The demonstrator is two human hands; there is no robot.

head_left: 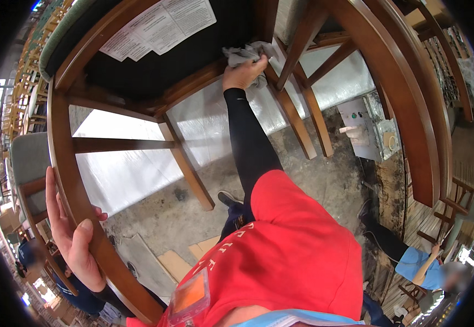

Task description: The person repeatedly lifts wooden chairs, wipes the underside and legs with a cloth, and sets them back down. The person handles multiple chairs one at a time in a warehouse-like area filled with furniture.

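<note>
A brown wooden chair (58, 136) is tipped so that its underside, covered in black cloth (155, 71), faces me. My left hand (79, 242) is closed around a long curved wooden chair leg (92, 231) at the left; its thumb lies across the front and some fingertips show past the far edge. At the far corner of the seat frame, my right hand (243, 74) holds a crumpled grey rag (242, 55) against the wood. The fingers are partly hidden by the rag. White printed paper (163, 27) is stuck on the black cloth.
More brown chair frames (395, 82) stand close on the right. Behind the chair is a surface wrapped in silvery plastic sheet (122, 174). A grey metal box (360, 128) sits at the right. Another person in a blue shirt (420, 267) is at the lower right; cardboard pieces (174, 265) lie on the floor.
</note>
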